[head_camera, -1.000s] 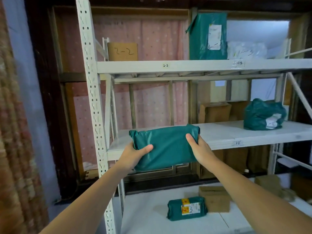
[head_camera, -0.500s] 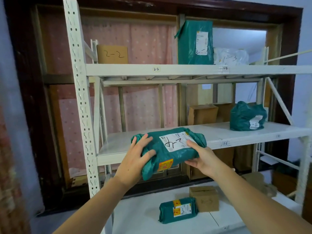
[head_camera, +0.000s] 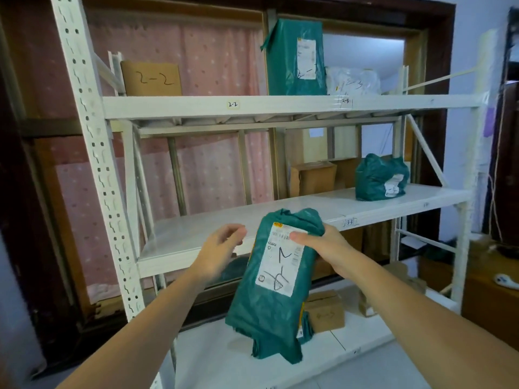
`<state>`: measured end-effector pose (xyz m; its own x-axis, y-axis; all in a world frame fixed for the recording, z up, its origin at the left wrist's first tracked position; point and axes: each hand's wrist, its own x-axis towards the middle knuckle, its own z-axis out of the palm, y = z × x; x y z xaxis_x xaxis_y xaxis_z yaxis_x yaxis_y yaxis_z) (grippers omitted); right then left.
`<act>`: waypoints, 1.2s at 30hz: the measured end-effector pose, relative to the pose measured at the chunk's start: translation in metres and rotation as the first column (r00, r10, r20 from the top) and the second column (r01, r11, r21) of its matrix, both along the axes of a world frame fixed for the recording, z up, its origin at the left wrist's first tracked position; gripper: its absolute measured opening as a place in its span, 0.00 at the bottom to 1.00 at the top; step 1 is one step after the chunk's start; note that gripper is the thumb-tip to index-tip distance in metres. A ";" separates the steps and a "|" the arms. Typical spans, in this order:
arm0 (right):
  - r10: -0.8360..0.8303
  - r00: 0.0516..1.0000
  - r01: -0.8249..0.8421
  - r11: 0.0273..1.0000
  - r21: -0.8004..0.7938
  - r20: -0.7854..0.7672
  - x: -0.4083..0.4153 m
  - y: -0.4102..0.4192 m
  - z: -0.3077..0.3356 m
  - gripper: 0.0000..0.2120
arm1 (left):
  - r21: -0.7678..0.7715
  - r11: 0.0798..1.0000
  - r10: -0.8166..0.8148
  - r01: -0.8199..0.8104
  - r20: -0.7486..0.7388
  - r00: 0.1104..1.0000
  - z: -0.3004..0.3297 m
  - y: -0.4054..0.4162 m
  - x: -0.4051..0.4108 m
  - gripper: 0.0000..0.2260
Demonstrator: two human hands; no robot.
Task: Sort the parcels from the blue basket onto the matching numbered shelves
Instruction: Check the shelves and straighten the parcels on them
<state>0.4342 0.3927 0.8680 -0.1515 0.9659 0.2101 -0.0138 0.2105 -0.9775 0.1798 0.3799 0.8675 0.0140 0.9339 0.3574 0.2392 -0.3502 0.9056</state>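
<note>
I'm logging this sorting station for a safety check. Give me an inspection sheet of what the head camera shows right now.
Surface: white shelf rack, tags 2-2 and 2-3 on the top beam.
Job's things: green parcel, label facing the camera, hanging upright.
Clutter: cardboard box marked 2-2, tall green parcel, green bag, small box.
Grippers: right hand grips the parcel's top; left hand apart, holds nothing.
Cables: cord hanging at right.
Surroundings: pink curtain, dark window frame.

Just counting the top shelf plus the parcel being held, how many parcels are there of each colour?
Green plastic bags: 2 (upright green bag, held green bag)
Brown cardboard box: 1
White plastic bag: 1
Total: 4
</note>
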 end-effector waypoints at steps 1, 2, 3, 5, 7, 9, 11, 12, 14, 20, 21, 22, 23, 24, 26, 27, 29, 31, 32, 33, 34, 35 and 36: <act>0.032 0.996 -0.034 0.999 0.018 0.088 -0.001 -0.003 0.002 0.16 | -0.030 0.994 -0.103 0.101 -0.075 0.992 0.000 0.000 0.011 0.21; 0.055 0.985 -0.061 0.998 0.029 0.165 -0.002 -0.007 0.003 0.17 | -0.068 0.982 -0.182 0.175 -0.123 0.976 0.000 0.000 0.021 0.26; 0.071 0.975 -0.079 0.996 0.032 0.210 -0.001 -0.009 0.004 0.17 | -0.105 0.970 -0.236 0.221 -0.166 0.957 0.000 0.001 0.029 0.29; 0.086 0.968 -0.092 0.996 0.016 0.236 0.008 -0.012 0.004 0.21 | -0.200 0.938 -0.327 0.283 -0.243 0.913 0.000 0.002 0.040 0.27; 0.116 0.952 -0.116 0.993 -0.015 0.282 0.021 -0.013 0.002 0.24 | -0.305 0.892 -0.426 0.333 -0.320 0.846 0.000 -0.001 0.049 0.24; 0.124 0.936 -0.125 0.992 -0.021 0.329 0.034 -0.013 -0.002 0.27 | -0.366 0.860 -0.481 0.356 -0.347 0.805 -0.002 -0.003 0.060 0.21; 0.070 0.952 -0.072 0.997 -0.007 0.298 0.050 -0.014 -0.004 0.30 | -0.356 0.868 -0.460 0.345 -0.321 0.828 -0.002 -0.002 0.072 0.19; 0.025 0.962 -0.025 1.000 -0.003 0.272 0.062 -0.014 -0.005 0.30 | -0.329 0.885 -0.428 0.329 -0.297 0.853 -0.003 -0.001 0.077 0.20; -0.074 0.967 0.078 0.997 -0.005 0.246 0.091 -0.014 -0.006 0.29 | -0.256 0.928 -0.324 0.272 -0.192 0.926 -0.006 0.006 0.087 0.23; -0.139 0.989 0.130 0.980 -0.151 -0.049 0.167 -0.010 -0.011 0.20 | -0.150 0.981 -0.076 0.125 0.297 0.952 -0.019 0.027 0.136 0.21; -0.122 0.990 0.108 0.979 -0.173 -0.074 0.172 -0.007 -0.015 0.21 | -0.143 0.981 -0.078 0.132 0.328 0.941 -0.021 0.029 0.149 0.21; -0.124 0.989 0.107 0.975 -0.192 -0.076 0.176 -0.004 -0.019 0.24 | -0.136 0.981 -0.084 0.139 0.350 0.933 -0.023 0.030 0.164 0.22; -0.150 0.987 0.136 0.972 -0.193 -0.060 0.178 -0.003 -0.020 0.25 | -0.131 0.981 -0.086 0.143 0.364 0.927 -0.025 0.031 0.179 0.21; -0.211 0.977 0.203 0.967 -0.155 -0.039 0.183 0.000 -0.022 0.25 | -0.135 0.980 -0.084 0.144 0.375 0.923 -0.025 0.030 0.194 0.20; -0.385 0.923 0.384 0.923 -0.031 -0.013 0.197 0.001 -0.020 0.19 | -0.167 0.975 -0.075 0.147 0.372 0.925 -0.021 0.030 0.221 0.18; -0.444 0.896 0.444 0.896 0.012 -0.014 0.206 0.001 -0.019 0.19 | -0.192 0.971 -0.069 0.142 0.346 0.936 -0.017 0.030 0.233 0.18; -0.498 0.867 0.497 0.864 0.082 -0.006 0.229 0.000 -0.019 0.23 | -0.233 0.963 -0.057 0.133 0.305 0.951 -0.009 0.032 0.254 0.19; -0.528 0.849 0.524 0.842 0.131 0.000 0.252 -0.002 -0.019 0.25 | -0.247 0.961 -0.046 0.124 0.301 0.952 -0.001 0.034 0.276 0.20; -0.541 0.841 0.536 0.832 0.140 -0.005 0.261 -0.004 -0.019 0.24 | -0.241 0.963 -0.052 0.124 0.283 0.958 0.001 0.035 0.287 0.22; -0.550 0.835 0.544 0.826 0.147 -0.003 0.271 -0.007 -0.017 0.21 | -0.231 0.965 -0.064 0.123 0.247 0.967 0.001 0.036 0.299 0.23; -0.566 0.824 0.559 0.814 0.157 0.002 0.281 -0.008 -0.018 0.17 | -0.218 0.968 -0.076 0.122 0.208 0.975 -0.001 0.037 0.311 0.24; -0.586 0.810 0.576 0.800 0.168 0.014 0.289 -0.011 -0.017 0.16 | -0.197 0.974 -0.082 0.116 0.169 0.982 -0.005 0.039 0.322 0.24; -0.611 0.791 0.596 0.781 0.187 0.030 0.299 -0.011 -0.018 0.17 | -0.171 0.979 -0.091 0.114 0.135 0.987 -0.010 0.042 0.333 0.25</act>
